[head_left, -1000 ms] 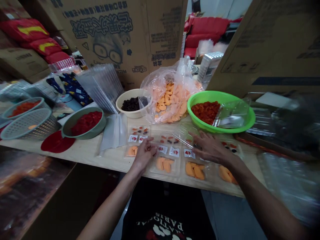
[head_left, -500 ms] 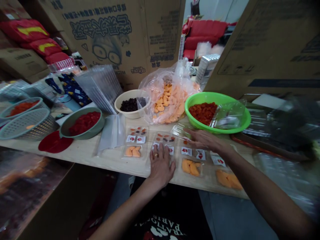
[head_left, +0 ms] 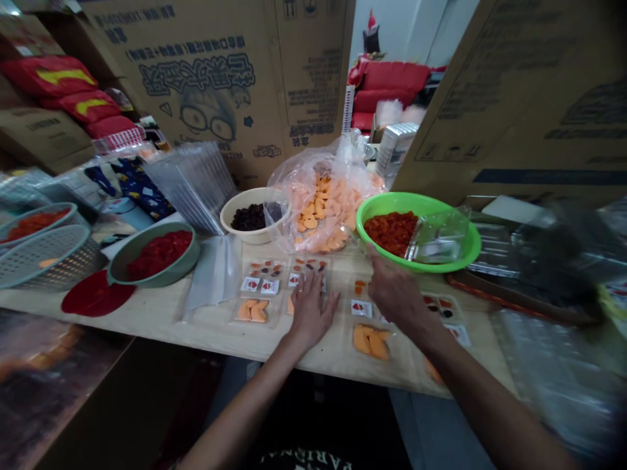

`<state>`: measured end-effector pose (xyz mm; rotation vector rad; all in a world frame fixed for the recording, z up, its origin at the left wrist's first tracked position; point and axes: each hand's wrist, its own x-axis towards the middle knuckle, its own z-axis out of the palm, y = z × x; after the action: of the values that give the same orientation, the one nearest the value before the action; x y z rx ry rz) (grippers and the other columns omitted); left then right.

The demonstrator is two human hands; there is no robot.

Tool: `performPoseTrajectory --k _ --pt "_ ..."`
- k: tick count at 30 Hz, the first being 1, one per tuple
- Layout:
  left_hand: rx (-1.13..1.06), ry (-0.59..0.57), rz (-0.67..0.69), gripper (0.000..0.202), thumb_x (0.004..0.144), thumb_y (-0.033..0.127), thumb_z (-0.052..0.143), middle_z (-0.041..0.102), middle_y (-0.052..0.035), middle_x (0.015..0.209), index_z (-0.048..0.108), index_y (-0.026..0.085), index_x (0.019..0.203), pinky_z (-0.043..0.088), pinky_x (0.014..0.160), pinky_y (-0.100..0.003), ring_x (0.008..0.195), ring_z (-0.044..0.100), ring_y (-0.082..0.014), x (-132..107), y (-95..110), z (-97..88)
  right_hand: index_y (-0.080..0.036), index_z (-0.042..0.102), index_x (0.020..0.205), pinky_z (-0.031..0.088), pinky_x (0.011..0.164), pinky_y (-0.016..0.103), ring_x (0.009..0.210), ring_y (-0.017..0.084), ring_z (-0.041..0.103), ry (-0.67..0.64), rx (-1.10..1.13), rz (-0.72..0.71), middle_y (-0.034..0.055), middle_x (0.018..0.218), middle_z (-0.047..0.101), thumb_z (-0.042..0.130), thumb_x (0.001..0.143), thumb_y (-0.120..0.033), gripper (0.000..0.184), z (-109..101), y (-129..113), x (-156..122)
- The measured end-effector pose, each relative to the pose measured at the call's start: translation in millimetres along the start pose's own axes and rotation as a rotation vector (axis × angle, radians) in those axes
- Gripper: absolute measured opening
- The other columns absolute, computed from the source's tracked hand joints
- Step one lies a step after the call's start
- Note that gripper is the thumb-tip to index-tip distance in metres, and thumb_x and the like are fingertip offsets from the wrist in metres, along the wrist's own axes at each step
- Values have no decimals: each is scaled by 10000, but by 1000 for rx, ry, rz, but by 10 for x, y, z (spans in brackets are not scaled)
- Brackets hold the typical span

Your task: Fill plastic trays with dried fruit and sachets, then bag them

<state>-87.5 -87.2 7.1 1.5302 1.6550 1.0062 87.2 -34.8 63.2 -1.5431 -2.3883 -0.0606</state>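
Note:
My left hand (head_left: 313, 310) lies over a clear compartment tray (head_left: 298, 264), fingers spread and touching it, gripping nothing. My right hand (head_left: 394, 294) is above another clear tray to the right, index finger stretched out toward the green bowl. Its other fingers are partly hidden, and nothing shows in it. Orange slices (head_left: 371, 341), a small printed packet (head_left: 361, 308) and orange bits sit in that tray's compartments. A filled tray (head_left: 255, 292) stands at the left of the row. Another filled tray (head_left: 445, 313) is partly behind my right forearm.
Behind the trays stand a green bowl (head_left: 470, 248) of orange-red pieces, a clear bag (head_left: 279, 176) of orange slices, and a cream bowl (head_left: 228, 215) of dark pieces. A grey-green bowl (head_left: 117, 264) of red pieces and clear sheets (head_left: 210, 274) are left. Cardboard boxes (head_left: 210, 65) rise behind.
My right hand has moved down and closer to me, off the clear plastic flap, which no longer shows there. The left hand stays on its tray. The view has shifted slightly.

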Motion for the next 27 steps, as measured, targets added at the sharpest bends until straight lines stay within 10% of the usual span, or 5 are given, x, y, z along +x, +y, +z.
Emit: performPoseTrajectory --k 5,9,14,19,27 --pt "-1066 40 -191 400 875 484 671 702 -100 1191 633 202 1156 507 996 -394 1136 656 -249 -49 494 -42 -59 402 1501 386 1109 563 1413 386 388 45 129 -191 258 1511 438 528 843 -239 693 -75 -546 -358" --pt "-1147 62 -276 453 752 408 816 728 -54 1052 638 193 1108 562 838 -314 920 698 -190 -45 531 -97 -290 322 1561 210 1108 743 1507 474 98 -14 190 -76 144 1680 87 641 822 -392 811 -5 -535 -394" --pt "-1071 -62 -262 456 740 421 832 720 -39 934 657 174 1081 548 643 -235 723 667 -136 -70 486 -236 -277 75 1616 244 1158 654 1541 392 26 -102 526 -105 117 1677 -157 608 871 -490 940 132 -279 -330" --pt "-1221 -195 -223 388 704 346 879 694 -9 878 687 169 991 523 674 -181 745 644 -92 -138 549 -216 -298 126 1612 89 1238 586 1557 292 12 -83 1039 16 50 1697 50 520 921 -555 836 272 -295 -409" --pt "-1266 -144 -432 404 538 324 961 685 3 717 717 134 799 508 600 -198 600 612 -83 -210 539 54 -318 403 1525 217 1247 504 1496 230 306 -133 1608 270 38 1528 490 386 980 -591 610 468 -464 -797"
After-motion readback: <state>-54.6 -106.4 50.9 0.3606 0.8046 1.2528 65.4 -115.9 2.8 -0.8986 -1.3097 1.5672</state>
